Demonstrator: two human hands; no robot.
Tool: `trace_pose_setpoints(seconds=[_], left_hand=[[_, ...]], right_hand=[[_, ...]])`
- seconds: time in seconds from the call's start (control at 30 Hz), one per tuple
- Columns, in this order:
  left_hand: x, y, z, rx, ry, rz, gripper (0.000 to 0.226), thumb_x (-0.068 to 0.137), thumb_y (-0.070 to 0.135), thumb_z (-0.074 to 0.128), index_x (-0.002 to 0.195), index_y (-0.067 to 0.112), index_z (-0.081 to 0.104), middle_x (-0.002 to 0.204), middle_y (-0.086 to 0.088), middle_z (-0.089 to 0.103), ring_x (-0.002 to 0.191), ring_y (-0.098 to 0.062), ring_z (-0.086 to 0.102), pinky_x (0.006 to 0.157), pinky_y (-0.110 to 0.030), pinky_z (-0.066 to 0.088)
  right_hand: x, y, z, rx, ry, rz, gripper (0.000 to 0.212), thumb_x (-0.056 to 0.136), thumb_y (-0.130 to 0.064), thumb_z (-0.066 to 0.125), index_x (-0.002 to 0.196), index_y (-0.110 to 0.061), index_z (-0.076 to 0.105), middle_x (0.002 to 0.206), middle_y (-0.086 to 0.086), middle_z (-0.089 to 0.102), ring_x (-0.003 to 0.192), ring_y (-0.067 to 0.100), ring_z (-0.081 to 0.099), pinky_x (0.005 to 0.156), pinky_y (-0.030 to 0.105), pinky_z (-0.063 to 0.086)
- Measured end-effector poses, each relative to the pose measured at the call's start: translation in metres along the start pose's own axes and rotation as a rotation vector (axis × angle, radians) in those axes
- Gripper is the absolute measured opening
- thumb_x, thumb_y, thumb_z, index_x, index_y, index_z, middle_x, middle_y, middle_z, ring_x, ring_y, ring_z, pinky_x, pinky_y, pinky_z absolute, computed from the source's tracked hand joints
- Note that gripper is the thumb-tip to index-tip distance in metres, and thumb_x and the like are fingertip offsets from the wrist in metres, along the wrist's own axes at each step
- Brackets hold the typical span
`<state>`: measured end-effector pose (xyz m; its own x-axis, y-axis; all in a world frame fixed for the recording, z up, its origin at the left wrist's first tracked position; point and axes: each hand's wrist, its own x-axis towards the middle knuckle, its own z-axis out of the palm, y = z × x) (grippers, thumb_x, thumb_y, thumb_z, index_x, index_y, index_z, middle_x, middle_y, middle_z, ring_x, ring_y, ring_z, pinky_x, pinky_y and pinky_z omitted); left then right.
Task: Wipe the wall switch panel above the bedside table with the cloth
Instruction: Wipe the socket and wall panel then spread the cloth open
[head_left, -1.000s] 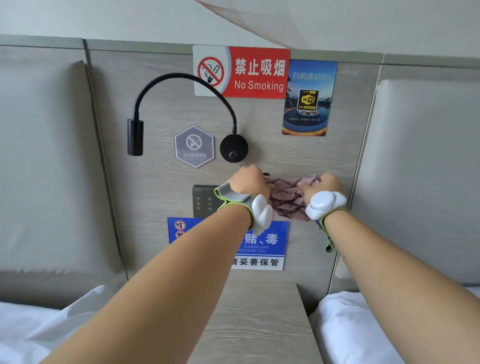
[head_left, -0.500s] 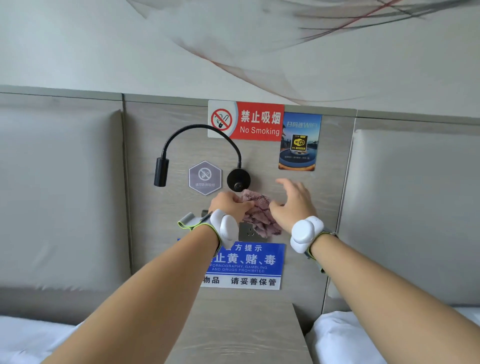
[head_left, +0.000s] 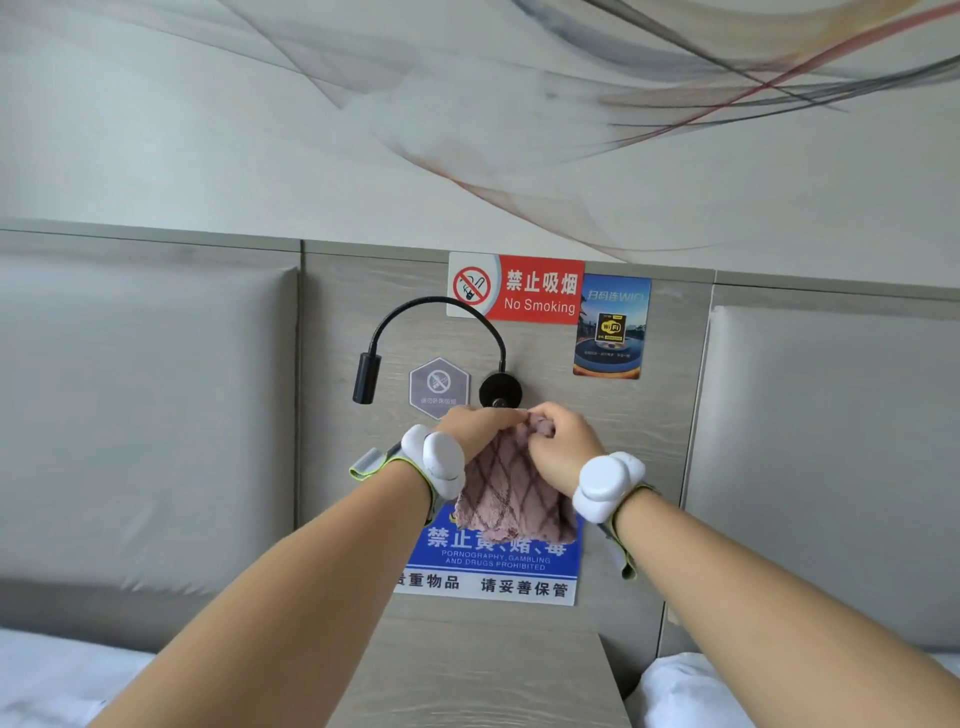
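Our fingers (head_left: 540, 435) pinch the top edge of the mauve cloth with the dark diamond pattern (head_left: 511, 493), the left hand (head_left: 475, 434) and the right hand (head_left: 563, 454) meeting knuckle to knuckle just below the round black base of the gooseneck reading lamp (head_left: 500, 389). Both hands are closed on the fabric, which hangs flat between the white wrist bands. A second ago the cloth was bunched and stretched sideways against the wood-grain wall panel (head_left: 670, 415); half a second ago the right hand had let go and spread open. Now it has regripped and the cloth is opened out, which we read as refolding for a fresh face between strokes. The dark switch panel itself is hidden: it should lie behind the left hand and the hanging cloth, above the blue prohibition notice (head_left: 493, 564), so we cannot tell whether fabric touches it. Below stands the grey wood-grain bedside table (head_left: 483, 670), between white bedding.
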<state>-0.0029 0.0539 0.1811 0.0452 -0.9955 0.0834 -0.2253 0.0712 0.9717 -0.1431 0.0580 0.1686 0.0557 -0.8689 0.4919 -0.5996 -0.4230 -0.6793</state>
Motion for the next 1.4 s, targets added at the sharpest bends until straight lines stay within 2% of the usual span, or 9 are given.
trace_pose_setpoints(seconds=[0.17, 0.23, 0.3, 0.37, 0.6, 0.7, 0.9, 1.13, 1.4], left_hand=[[-0.005, -0.011, -0.024, 0.097, -0.132, 0.033, 0.044, 0.06, 0.031, 0.09, 0.098, 0.025, 0.068, 0.105, -0.011, 0.075, 0.1, -0.031, 0.072, 0.094, -0.047, 0.056], [-0.011, -0.012, -0.028, 0.128, -0.208, -0.006, 0.026, 0.071, 0.027, 0.088, 0.094, 0.022, 0.075, 0.106, -0.013, 0.077, 0.105, -0.034, 0.071, 0.098, -0.047, 0.054], [-0.011, -0.016, -0.031, 0.122, -0.184, -0.029, 0.02, 0.081, 0.025, 0.081, 0.096, 0.014, 0.074, 0.109, -0.017, 0.076, 0.108, -0.036, 0.07, 0.099, -0.048, 0.054], [-0.012, -0.018, -0.032, 0.105, -0.148, -0.024, 0.02, 0.086, 0.024, 0.078, 0.099, 0.011, 0.071, 0.112, -0.02, 0.074, 0.106, -0.038, 0.07, 0.096, -0.05, 0.055], [-0.001, -0.041, -0.053, 0.203, -0.138, -0.124, 0.029, 0.081, 0.012, 0.082, 0.108, 0.013, 0.07, 0.114, -0.014, 0.073, 0.103, -0.029, 0.071, 0.088, -0.037, 0.06], [0.013, -0.054, -0.056, 0.178, -0.027, -0.114, 0.014, 0.084, 0.011, 0.079, 0.091, 0.01, 0.068, 0.095, -0.012, 0.071, 0.075, -0.019, 0.066, 0.062, -0.021, 0.058], [0.05, -0.086, -0.061, 0.111, 0.208, 0.007, 0.026, 0.077, 0.016, 0.085, 0.095, 0.001, 0.075, 0.082, -0.009, 0.069, 0.068, -0.02, 0.059, 0.066, -0.026, 0.05], [0.084, -0.116, -0.066, 0.015, 0.302, 0.014, 0.028, 0.073, 0.011, 0.088, 0.085, 0.009, 0.062, 0.075, -0.011, 0.065, 0.055, -0.022, 0.067, 0.071, -0.047, 0.063], [0.106, -0.154, -0.056, 0.006, 0.419, -0.015, 0.047, 0.066, 0.011, 0.092, 0.062, 0.013, 0.046, 0.064, -0.01, 0.063, 0.042, -0.016, 0.067, 0.054, -0.034, 0.062]], right_hand=[[0.005, -0.001, -0.009, 0.223, 0.028, 0.129, 0.021, 0.088, 0.002, 0.043, 0.088, 0.002, 0.064, 0.076, 0.012, 0.053, 0.07, 0.02, 0.042, 0.058, 0.032, 0.025], [0.006, 0.001, -0.01, 0.26, 0.016, 0.157, 0.019, 0.088, 0.0, 0.042, 0.084, -0.005, 0.06, 0.077, 0.011, 0.045, 0.07, 0.02, 0.037, 0.062, 0.032, 0.021], [0.004, 0.005, -0.009, 0.251, -0.065, 0.187, 0.006, 0.09, -0.015, 0.055, 0.095, -0.017, 0.059, 0.083, 0.008, 0.054, 0.069, 0.02, 0.045, 0.065, 0.029, 0.03], [0.003, 0.013, -0.005, 0.203, -0.198, 0.225, 0.038, 0.083, -0.032, 0.074, 0.115, -0.022, 0.057, 0.101, 0.0, 0.064, 0.091, 0.018, 0.06, 0.082, 0.029, 0.044], [0.003, 0.03, 0.015, 0.086, -0.13, 0.173, 0.014, 0.093, -0.015, 0.066, 0.103, -0.006, 0.068, 0.093, 0.009, 0.069, 0.09, 0.028, 0.065, 0.077, 0.029, 0.046], [0.007, 0.039, 0.027, 0.08, -0.127, 0.194, 0.007, 0.094, -0.019, 0.065, 0.096, -0.012, 0.064, 0.088, 0.005, 0.065, 0.086, 0.025, 0.06, 0.077, 0.027, 0.041], [0.027, 0.07, 0.073, -0.033, -0.111, 0.224, 0.03, 0.089, -0.036, 0.066, 0.095, -0.007, 0.064, 0.096, 0.011, 0.069, 0.093, 0.032, 0.066, 0.084, 0.038, 0.051], [0.042, 0.093, 0.112, -0.18, -0.026, 0.237, 0.05, 0.093, -0.038, 0.062, 0.056, -0.017, 0.034, 0.056, -0.001, 0.037, 0.066, 0.027, 0.044, 0.06, 0.033, 0.038], [0.047, 0.122, 0.141, -0.247, -0.033, 0.292, 0.054, 0.095, -0.035, 0.059, 0.052, -0.009, 0.041, 0.05, 0.004, 0.044, 0.048, 0.022, 0.044, 0.043, 0.022, 0.023]])
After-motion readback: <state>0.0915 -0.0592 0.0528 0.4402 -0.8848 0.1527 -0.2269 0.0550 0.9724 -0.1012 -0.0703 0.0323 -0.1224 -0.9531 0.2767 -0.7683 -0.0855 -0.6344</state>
